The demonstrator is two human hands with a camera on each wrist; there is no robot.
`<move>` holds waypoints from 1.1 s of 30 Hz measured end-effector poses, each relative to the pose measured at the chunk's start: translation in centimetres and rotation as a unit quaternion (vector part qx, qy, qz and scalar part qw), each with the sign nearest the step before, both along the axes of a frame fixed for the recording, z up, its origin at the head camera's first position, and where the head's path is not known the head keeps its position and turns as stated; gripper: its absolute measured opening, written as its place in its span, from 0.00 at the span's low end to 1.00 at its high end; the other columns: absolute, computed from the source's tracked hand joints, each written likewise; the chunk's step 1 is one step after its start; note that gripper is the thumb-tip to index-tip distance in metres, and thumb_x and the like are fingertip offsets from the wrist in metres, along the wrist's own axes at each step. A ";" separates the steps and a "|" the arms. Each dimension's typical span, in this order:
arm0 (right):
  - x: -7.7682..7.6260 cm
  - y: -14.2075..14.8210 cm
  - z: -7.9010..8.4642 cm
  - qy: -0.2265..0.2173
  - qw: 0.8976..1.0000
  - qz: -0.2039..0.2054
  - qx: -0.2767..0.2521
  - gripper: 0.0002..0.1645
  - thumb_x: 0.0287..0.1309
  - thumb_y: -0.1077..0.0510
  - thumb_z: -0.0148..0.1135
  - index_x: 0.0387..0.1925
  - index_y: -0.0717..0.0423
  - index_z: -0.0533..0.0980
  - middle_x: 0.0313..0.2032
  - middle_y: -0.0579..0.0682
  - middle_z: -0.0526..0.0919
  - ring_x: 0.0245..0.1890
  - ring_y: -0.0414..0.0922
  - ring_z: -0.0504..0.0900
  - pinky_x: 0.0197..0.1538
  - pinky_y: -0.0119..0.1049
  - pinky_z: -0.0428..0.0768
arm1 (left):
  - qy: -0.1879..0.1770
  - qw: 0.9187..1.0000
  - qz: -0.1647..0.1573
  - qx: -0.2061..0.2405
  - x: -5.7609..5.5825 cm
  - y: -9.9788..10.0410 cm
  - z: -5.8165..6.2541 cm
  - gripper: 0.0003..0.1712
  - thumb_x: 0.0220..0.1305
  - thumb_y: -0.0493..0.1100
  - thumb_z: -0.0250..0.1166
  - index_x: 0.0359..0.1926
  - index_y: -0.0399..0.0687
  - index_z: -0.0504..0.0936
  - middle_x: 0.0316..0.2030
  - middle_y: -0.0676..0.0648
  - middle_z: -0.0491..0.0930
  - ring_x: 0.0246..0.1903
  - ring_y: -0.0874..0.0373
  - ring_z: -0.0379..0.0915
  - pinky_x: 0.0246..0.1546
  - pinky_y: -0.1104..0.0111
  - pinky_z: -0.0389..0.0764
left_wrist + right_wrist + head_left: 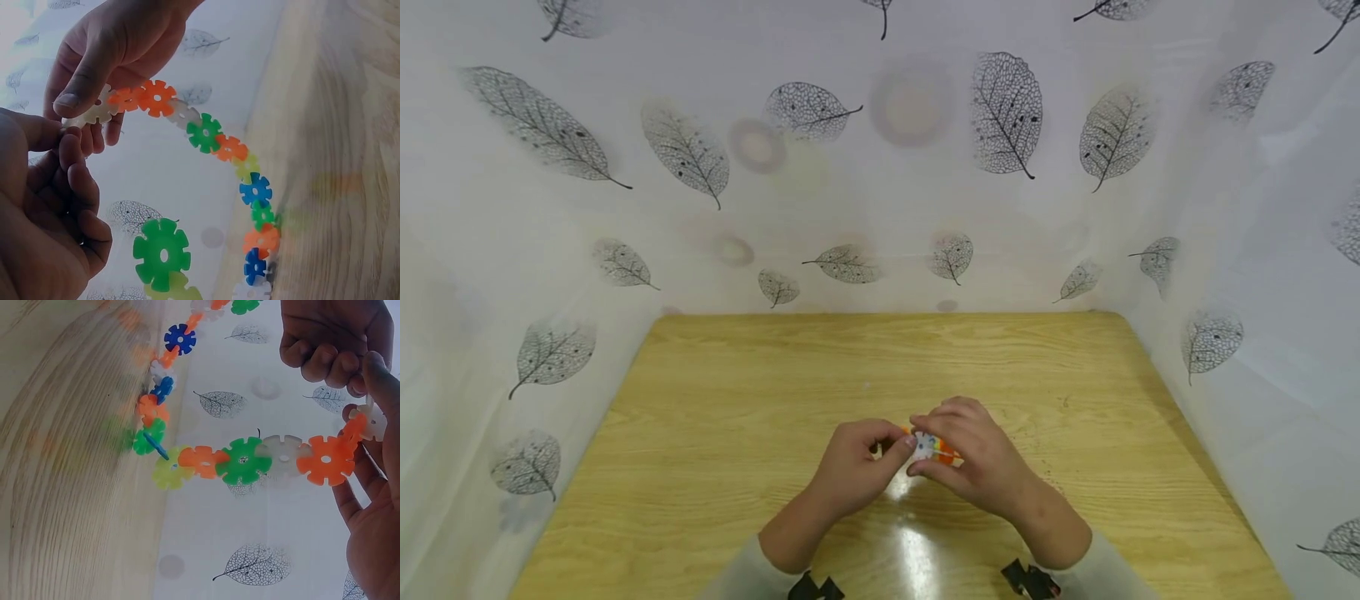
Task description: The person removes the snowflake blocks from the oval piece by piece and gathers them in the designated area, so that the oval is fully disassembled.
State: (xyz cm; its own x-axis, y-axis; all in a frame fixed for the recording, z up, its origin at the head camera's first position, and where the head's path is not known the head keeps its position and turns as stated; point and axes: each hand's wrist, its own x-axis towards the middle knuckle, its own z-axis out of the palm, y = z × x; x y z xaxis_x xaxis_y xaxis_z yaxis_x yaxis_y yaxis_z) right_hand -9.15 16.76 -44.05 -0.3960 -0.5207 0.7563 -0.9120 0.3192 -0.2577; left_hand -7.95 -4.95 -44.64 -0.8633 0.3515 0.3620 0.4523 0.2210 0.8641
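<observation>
Hands (856,468) (979,457) pinching white discs (94,115), colourful chain (259,464) spanning both wrist views, mostly hidden from head view

Leaf-printed sheeting (880,200) borders a wood-grained table (737,375)

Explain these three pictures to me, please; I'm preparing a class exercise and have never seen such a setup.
There is no robot here, just a person's bare left hand and right hand. The widest picture comes from a camera worn on the head, looking forward and down. The other two come from the wrist cameras, left and right, closer to the work. Both hands pinch pale discs in a colourful chain of notched discs. The chain curves by the wood-grain table; whether any of it rests there is hard to tell. A leaf-printed sheet is behind it.
</observation>
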 end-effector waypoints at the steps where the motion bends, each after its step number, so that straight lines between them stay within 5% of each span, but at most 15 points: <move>1: 0.0 0.1 0.0 -0.002 1.000 -0.003 -0.001 0.31 0.63 0.42 0.71 0.57 0.61 0.81 0.47 0.50 0.89 0.48 0.49 0.83 0.57 0.51 0.76 | -0.001 1.000 0.003 0.000 0.0 0.0 0.0 0.08 0.69 0.40 0.69 0.31 0.51 0.90 0.23 0.59 0.81 0.23 0.66 0.69 0.22 0.71 0.72; 8: 0.4 1.2 -0.6 -0.008 0.999 -0.034 -0.041 0.27 0.62 0.42 0.73 0.50 0.60 0.84 0.45 0.50 0.88 0.45 0.50 0.82 0.58 0.43 0.73 | -0.016 1.000 0.021 -0.010 0.1 -0.1 0.2 0.08 0.70 0.41 0.69 0.32 0.52 0.90 0.23 0.61 0.80 0.24 0.66 0.70 0.27 0.69 0.75; 16: 0.4 1.4 -1.2 0.038 0.997 -0.007 -0.063 0.09 0.67 0.55 0.70 0.37 0.58 0.86 0.34 0.47 0.87 0.36 0.47 0.81 0.48 0.42 0.76 | -0.028 0.999 0.032 0.002 0.0 -0.3 0.0 0.07 0.69 0.39 0.69 0.32 0.52 0.90 0.25 0.57 0.84 0.25 0.65 0.73 0.32 0.68 0.76; 28: 0.2 1.0 -0.9 0.059 0.997 0.007 -0.053 0.09 0.69 0.58 0.67 0.34 0.59 0.84 0.34 0.48 0.87 0.35 0.47 0.82 0.44 0.40 0.79 | -0.015 0.999 0.033 0.010 0.0 -0.6 -0.1 0.08 0.70 0.37 0.68 0.32 0.48 0.89 0.25 0.52 0.84 0.27 0.65 0.75 0.31 0.68 0.79; 33: 0.2 1.6 -1.1 0.062 0.997 -0.006 -0.053 0.09 0.70 0.58 0.66 0.34 0.59 0.85 0.33 0.49 0.87 0.34 0.47 0.82 0.44 0.40 0.79 | -0.007 0.998 0.062 0.029 -0.3 -1.9 -0.3 0.09 0.71 0.36 0.66 0.31 0.49 0.87 0.22 0.56 0.79 0.23 0.65 0.71 0.25 0.68 0.76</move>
State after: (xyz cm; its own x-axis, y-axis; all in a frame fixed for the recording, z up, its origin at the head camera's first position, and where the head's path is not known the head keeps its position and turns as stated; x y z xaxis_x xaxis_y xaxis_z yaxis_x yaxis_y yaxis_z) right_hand -8.98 18.31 -45.14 -0.3018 -0.4316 0.8500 -0.9352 0.3072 -0.1761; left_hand -8.26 -6.82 -44.90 -0.9039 0.2210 0.3663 0.4126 0.2245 0.8828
